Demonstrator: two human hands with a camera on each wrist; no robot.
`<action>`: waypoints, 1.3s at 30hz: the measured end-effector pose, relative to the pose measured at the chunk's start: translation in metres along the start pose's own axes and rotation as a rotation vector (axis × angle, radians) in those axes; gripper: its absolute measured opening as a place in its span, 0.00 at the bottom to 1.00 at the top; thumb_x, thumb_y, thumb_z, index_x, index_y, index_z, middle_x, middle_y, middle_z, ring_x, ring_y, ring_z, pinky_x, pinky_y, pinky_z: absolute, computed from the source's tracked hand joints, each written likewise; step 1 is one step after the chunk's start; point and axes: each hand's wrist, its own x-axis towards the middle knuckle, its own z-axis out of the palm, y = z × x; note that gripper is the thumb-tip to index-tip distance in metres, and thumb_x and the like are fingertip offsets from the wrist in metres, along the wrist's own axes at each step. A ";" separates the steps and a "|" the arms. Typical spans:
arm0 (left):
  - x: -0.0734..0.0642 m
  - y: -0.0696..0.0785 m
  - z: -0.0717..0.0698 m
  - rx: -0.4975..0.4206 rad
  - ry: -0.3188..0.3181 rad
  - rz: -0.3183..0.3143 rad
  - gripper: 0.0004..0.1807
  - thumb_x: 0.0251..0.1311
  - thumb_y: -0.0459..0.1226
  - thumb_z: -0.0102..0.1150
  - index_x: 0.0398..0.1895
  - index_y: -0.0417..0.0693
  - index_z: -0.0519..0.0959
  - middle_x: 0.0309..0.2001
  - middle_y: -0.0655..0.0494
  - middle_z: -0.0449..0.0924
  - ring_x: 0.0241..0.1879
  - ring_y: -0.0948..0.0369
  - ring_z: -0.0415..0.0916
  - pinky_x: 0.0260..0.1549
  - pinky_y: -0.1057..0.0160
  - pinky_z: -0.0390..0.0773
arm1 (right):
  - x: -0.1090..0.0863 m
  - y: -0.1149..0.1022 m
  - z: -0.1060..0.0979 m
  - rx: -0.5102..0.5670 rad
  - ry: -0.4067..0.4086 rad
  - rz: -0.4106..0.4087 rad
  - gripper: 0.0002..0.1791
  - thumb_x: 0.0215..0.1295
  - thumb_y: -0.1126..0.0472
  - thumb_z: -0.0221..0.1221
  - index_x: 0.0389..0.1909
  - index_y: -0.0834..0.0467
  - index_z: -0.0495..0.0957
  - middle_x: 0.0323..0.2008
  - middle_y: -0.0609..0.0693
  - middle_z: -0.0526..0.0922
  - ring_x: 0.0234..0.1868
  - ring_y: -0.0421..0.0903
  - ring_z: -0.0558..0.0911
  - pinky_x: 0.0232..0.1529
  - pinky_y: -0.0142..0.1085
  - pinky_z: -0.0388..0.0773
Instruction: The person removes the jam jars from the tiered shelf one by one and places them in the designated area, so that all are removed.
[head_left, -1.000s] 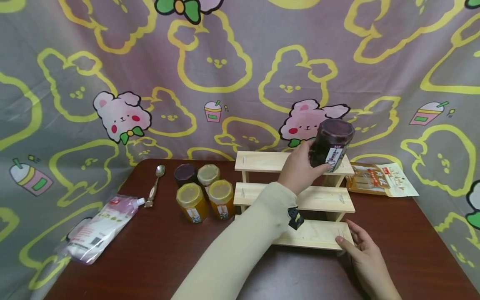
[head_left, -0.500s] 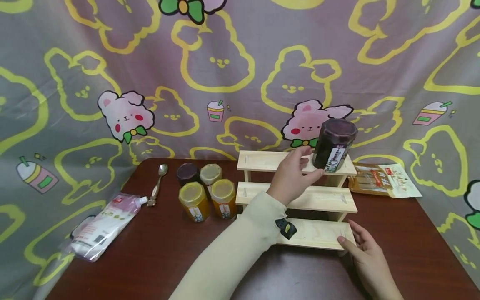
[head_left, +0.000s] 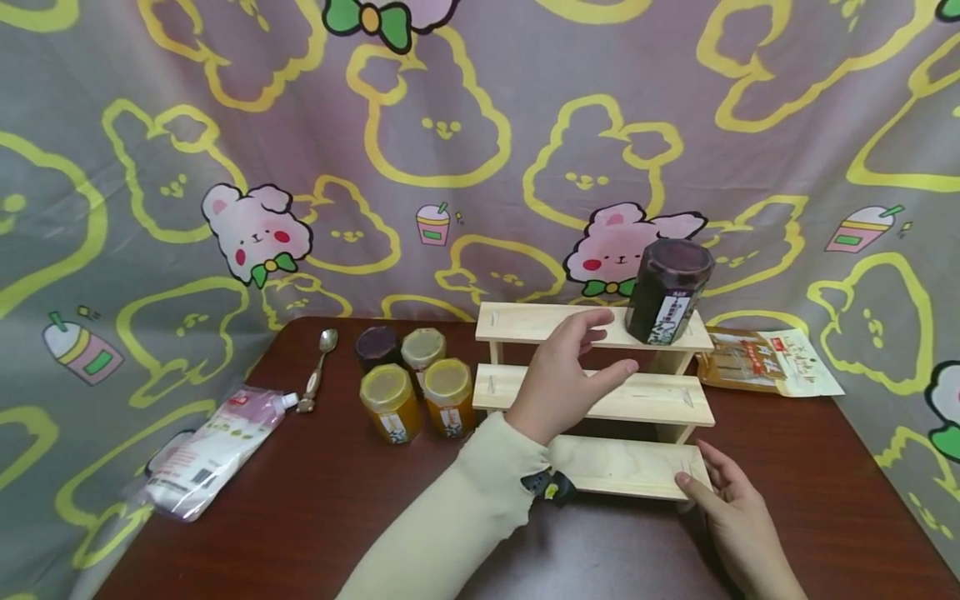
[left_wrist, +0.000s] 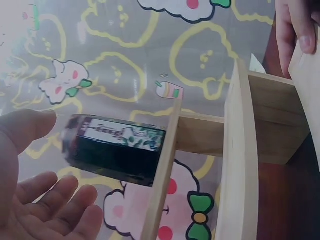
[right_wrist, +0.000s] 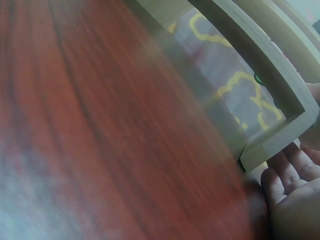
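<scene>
A dark purple-capped jar (head_left: 669, 293) with a white label stands upright at the right end of the top tier of a three-tier wooden shelf (head_left: 622, 468). My left hand (head_left: 564, 377) is apart from the jar, to its left and in front of the upper tiers, with relaxed fingers spread. In the left wrist view the gap between fingertips and jar (left_wrist: 115, 150) shows. My right hand (head_left: 733, 510) grips the right end of the bottom tier, thumb on top and fingers along the side. The right wrist view shows those fingers (right_wrist: 287, 172) beside the shelf's end.
Left of the shelf stand two yellow-lidded jars (head_left: 387, 404), a pale-lidded jar (head_left: 424, 350) and another dark jar (head_left: 377, 347). Farther left lie a spoon (head_left: 317, 373) and a spouted pouch (head_left: 217, 454). A snack packet (head_left: 772, 361) lies behind right. A patterned curtain (head_left: 480, 208) hangs behind.
My left hand has let go of the dark jar on the top tier and drawn back toward the lower left, its fingers opening. The right hand stays on the bottom tier.
</scene>
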 end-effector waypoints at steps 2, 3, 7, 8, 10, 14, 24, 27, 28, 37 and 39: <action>-0.007 0.000 -0.005 0.004 0.007 0.007 0.33 0.61 0.43 0.70 0.69 0.48 0.70 0.65 0.59 0.73 0.61 0.65 0.74 0.59 0.69 0.72 | 0.000 0.000 0.000 -0.004 0.000 0.003 0.42 0.70 0.65 0.62 0.75 0.71 0.47 0.50 0.30 0.75 0.49 0.27 0.78 0.45 0.23 0.77; -0.010 0.000 -0.007 0.003 0.009 0.006 0.33 0.61 0.43 0.70 0.69 0.49 0.70 0.65 0.59 0.73 0.61 0.65 0.74 0.59 0.68 0.73 | 0.000 0.000 0.000 -0.006 0.001 0.006 0.42 0.70 0.65 0.62 0.75 0.71 0.47 0.50 0.30 0.75 0.49 0.27 0.78 0.45 0.22 0.77; -0.024 -0.001 -0.014 0.014 0.027 0.008 0.32 0.61 0.44 0.70 0.68 0.51 0.71 0.64 0.61 0.75 0.61 0.65 0.74 0.60 0.64 0.73 | 0.000 0.000 0.000 -0.013 0.003 0.012 0.43 0.70 0.64 0.62 0.76 0.71 0.47 0.51 0.30 0.74 0.49 0.26 0.77 0.46 0.22 0.77; -0.027 -0.002 -0.016 0.016 0.033 0.008 0.32 0.61 0.44 0.70 0.68 0.52 0.72 0.63 0.62 0.75 0.61 0.65 0.73 0.60 0.63 0.73 | 0.000 0.000 0.000 -0.013 0.003 0.013 0.43 0.70 0.64 0.62 0.76 0.71 0.47 0.51 0.30 0.74 0.49 0.26 0.77 0.46 0.22 0.77; -0.034 -0.004 -0.019 0.022 0.046 0.015 0.32 0.60 0.44 0.71 0.67 0.53 0.72 0.63 0.63 0.75 0.60 0.66 0.73 0.61 0.63 0.72 | 0.000 0.000 0.000 -0.016 0.003 0.014 0.43 0.70 0.64 0.62 0.76 0.71 0.47 0.51 0.31 0.74 0.49 0.26 0.77 0.46 0.22 0.77; -0.047 -0.011 -0.026 0.005 0.059 0.024 0.31 0.60 0.43 0.71 0.67 0.53 0.72 0.62 0.64 0.75 0.61 0.65 0.72 0.62 0.61 0.70 | 0.000 0.000 0.001 -0.032 0.008 0.013 0.44 0.70 0.63 0.62 0.76 0.71 0.47 0.51 0.31 0.73 0.50 0.25 0.77 0.46 0.22 0.77; -0.081 -0.022 -0.040 -0.047 0.110 -0.010 0.30 0.58 0.39 0.72 0.65 0.54 0.74 0.61 0.66 0.76 0.59 0.64 0.73 0.59 0.53 0.71 | 0.000 0.001 0.001 -0.045 0.014 0.019 0.45 0.70 0.62 0.63 0.76 0.70 0.46 0.52 0.33 0.72 0.50 0.24 0.76 0.46 0.21 0.76; -0.088 -0.027 -0.044 -0.032 0.137 -0.019 0.30 0.58 0.38 0.72 0.64 0.53 0.74 0.61 0.63 0.77 0.59 0.63 0.74 0.58 0.53 0.72 | 0.000 0.001 0.000 -0.032 0.015 0.019 0.45 0.70 0.63 0.63 0.76 0.71 0.46 0.51 0.33 0.73 0.50 0.24 0.76 0.46 0.21 0.76; -0.091 -0.028 -0.046 -0.031 0.149 -0.017 0.30 0.58 0.38 0.72 0.64 0.52 0.74 0.61 0.62 0.77 0.58 0.62 0.74 0.58 0.52 0.72 | 0.000 0.001 0.000 -0.029 0.015 0.019 0.45 0.69 0.63 0.63 0.76 0.71 0.46 0.51 0.32 0.73 0.49 0.25 0.77 0.46 0.21 0.77; -0.104 -0.040 -0.067 0.021 0.250 0.007 0.30 0.58 0.38 0.72 0.64 0.57 0.74 0.58 0.62 0.78 0.58 0.57 0.75 0.55 0.50 0.74 | 0.001 0.002 0.000 -0.007 0.007 0.012 0.44 0.70 0.65 0.62 0.76 0.71 0.46 0.51 0.31 0.74 0.49 0.25 0.77 0.46 0.21 0.77; -0.104 -0.043 -0.073 0.041 0.277 0.017 0.30 0.58 0.37 0.72 0.64 0.56 0.74 0.59 0.61 0.77 0.58 0.59 0.74 0.55 0.48 0.74 | 0.001 0.002 0.000 -0.020 0.007 0.022 0.44 0.70 0.63 0.62 0.76 0.71 0.46 0.52 0.33 0.73 0.50 0.25 0.77 0.47 0.21 0.76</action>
